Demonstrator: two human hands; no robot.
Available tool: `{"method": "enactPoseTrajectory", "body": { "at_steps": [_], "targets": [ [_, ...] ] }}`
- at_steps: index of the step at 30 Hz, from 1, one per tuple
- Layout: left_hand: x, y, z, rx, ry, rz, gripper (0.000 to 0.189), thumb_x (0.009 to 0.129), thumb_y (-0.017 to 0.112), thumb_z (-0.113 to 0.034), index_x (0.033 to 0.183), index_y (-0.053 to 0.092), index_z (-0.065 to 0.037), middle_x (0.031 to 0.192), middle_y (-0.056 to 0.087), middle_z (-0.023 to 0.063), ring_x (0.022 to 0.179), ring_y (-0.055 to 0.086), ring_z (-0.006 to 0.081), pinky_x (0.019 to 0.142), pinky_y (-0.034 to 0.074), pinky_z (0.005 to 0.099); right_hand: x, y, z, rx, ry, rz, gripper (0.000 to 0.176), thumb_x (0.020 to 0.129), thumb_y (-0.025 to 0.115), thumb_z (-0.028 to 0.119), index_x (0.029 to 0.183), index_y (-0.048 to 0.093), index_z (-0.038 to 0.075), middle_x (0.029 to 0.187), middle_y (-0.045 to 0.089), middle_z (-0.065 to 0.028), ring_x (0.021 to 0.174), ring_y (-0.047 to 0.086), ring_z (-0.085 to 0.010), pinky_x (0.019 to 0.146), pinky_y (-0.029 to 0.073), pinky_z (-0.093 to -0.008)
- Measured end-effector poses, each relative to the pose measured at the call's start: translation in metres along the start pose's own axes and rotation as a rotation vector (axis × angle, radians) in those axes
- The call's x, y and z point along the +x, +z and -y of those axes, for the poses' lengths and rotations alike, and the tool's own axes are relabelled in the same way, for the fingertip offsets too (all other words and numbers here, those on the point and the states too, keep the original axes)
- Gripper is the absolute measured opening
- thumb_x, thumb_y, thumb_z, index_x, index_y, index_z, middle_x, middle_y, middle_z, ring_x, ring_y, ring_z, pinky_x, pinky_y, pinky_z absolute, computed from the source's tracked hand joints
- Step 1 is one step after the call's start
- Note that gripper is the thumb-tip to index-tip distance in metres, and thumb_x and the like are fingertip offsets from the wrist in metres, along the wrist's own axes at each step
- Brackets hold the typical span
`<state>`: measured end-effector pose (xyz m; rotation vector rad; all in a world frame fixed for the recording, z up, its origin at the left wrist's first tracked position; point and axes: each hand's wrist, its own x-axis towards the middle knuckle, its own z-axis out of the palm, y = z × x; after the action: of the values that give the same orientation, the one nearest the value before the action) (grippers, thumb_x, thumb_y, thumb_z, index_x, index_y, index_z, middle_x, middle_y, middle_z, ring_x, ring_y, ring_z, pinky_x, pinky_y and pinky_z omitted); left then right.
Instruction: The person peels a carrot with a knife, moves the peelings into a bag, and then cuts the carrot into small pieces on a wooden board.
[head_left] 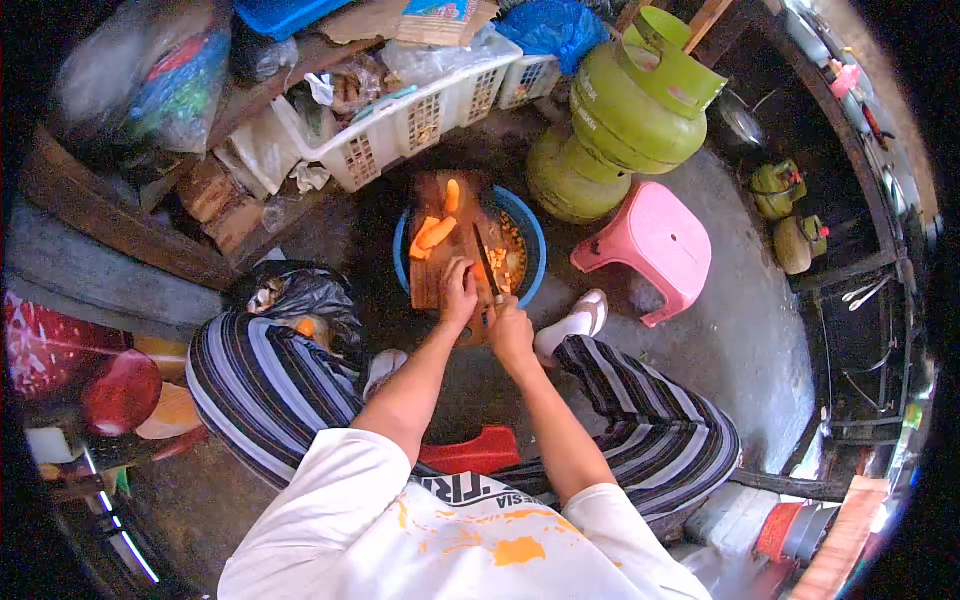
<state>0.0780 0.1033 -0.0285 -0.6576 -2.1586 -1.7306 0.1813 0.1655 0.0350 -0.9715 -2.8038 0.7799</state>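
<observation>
A wooden cutting board [428, 278] lies across a blue basin [539, 252]. Carrot pieces [434, 233] rest on the board's far and left part, and small orange pieces [498, 262] lie at its right edge and in the basin. My right hand [510, 328] is wrapped round the handle of a knife [486, 258], whose blade points away from me over the board. Just left of the knife, my left hand [459, 293] is on the board with its fingers bent together; whatever is under its fingertips is hidden.
Green gas cylinders [640, 110] stand behind the basin on the right, with a pink stool [660, 240] in front of them. White baskets [405, 130] line the back left. A black plastic bag [310, 290] sits by my left knee.
</observation>
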Motion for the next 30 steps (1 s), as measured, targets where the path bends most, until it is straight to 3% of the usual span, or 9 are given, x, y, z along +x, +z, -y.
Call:
{"method": "enactPoseTrajectory", "body": {
  "at_steps": [6,9,10,19,25,26,29,30],
  "targets": [
    [-0.002,0.002,0.014,0.016,0.009,0.044,0.016,0.072,0.053,0.003,0.087,0.053,0.0,0.088,0.054,0.015,0.083,0.052,0.0345,0.073,0.043,0.0371,0.015,0.014,0.0,0.04,0.019,-0.006,0.031,0.086,0.05,0.027,0.087,0.049,-0.004,0.07,0.059,-0.0264,0.069,0.06,-0.0418,0.06,0.05,-0.048],
    [0.001,0.003,0.016,-0.016,0.003,0.045,0.016,0.071,0.052,0.004,0.087,0.053,0.0,0.088,0.054,0.0149,0.082,0.053,0.0342,0.073,0.044,0.0366,0.03,0.019,-0.02,0.059,-0.074,0.08,0.034,0.087,0.049,0.03,0.083,0.051,-0.004,0.069,0.059,-0.0276,0.068,0.06,-0.0434,0.061,0.049,-0.0484],
    [-0.001,0.002,0.014,-0.027,-0.024,0.057,0.016,0.071,0.052,0.004,0.087,0.053,0.0,0.088,0.054,0.0149,0.082,0.053,0.0342,0.073,0.044,0.0364,0.02,0.002,-0.007,0.083,-0.022,0.015,0.035,0.086,0.051,0.031,0.079,0.053,-0.004,0.068,0.059,-0.0279,0.068,0.059,-0.0441,0.062,0.049,-0.0486],
    [-0.002,-0.006,-0.001,0.039,-0.043,0.048,0.017,0.071,0.053,0.005,0.088,0.053,0.0,0.089,0.055,0.0154,0.085,0.055,0.034,0.074,0.045,0.0372,0.001,0.014,0.01,-0.022,0.058,0.057,0.035,0.084,0.05,0.028,0.094,0.046,-0.005,0.074,0.06,-0.0291,0.072,0.059,-0.0438,0.066,0.048,-0.0505],
    [0.006,-0.003,0.006,-0.033,-0.04,0.082,0.019,0.07,0.053,0.006,0.088,0.053,-0.001,0.087,0.054,0.0143,0.083,0.054,0.0329,0.074,0.045,0.0372,0.01,-0.005,0.01,0.085,-0.087,0.113,0.035,0.084,0.05,0.026,0.095,0.047,-0.007,0.076,0.059,-0.0305,0.077,0.058,-0.0452,0.07,0.047,-0.0512],
    [0.003,-0.004,0.007,-0.028,-0.053,0.094,0.02,0.07,0.053,0.006,0.089,0.052,-0.001,0.087,0.054,0.0143,0.083,0.053,0.0328,0.074,0.045,0.037,0.011,-0.002,0.005,0.092,0.042,0.1,0.035,0.084,0.05,0.027,0.094,0.048,-0.006,0.078,0.058,-0.0307,0.078,0.057,-0.0461,0.07,0.047,-0.0508],
    [0.001,0.001,-0.001,-0.086,-0.084,-0.042,0.022,0.07,0.052,0.007,0.091,0.051,-0.001,0.089,0.052,0.0143,0.082,0.052,0.0323,0.073,0.045,0.0359,0.002,-0.018,0.008,0.078,0.022,0.117,0.035,0.084,0.052,0.029,0.092,0.05,-0.005,0.078,0.059,-0.0303,0.078,0.057,-0.0462,0.07,0.046,-0.0509],
    [0.001,-0.003,-0.004,0.014,-0.046,0.0,0.024,0.071,0.051,0.008,0.093,0.049,-0.001,0.091,0.051,0.0148,0.084,0.052,0.0324,0.072,0.044,0.0353,-0.001,-0.014,0.009,0.089,-0.047,0.056,0.035,0.084,0.052,0.029,0.091,0.049,-0.005,0.079,0.058,-0.031,0.079,0.058,-0.0455,0.069,0.046,-0.0513]
  ]
}}
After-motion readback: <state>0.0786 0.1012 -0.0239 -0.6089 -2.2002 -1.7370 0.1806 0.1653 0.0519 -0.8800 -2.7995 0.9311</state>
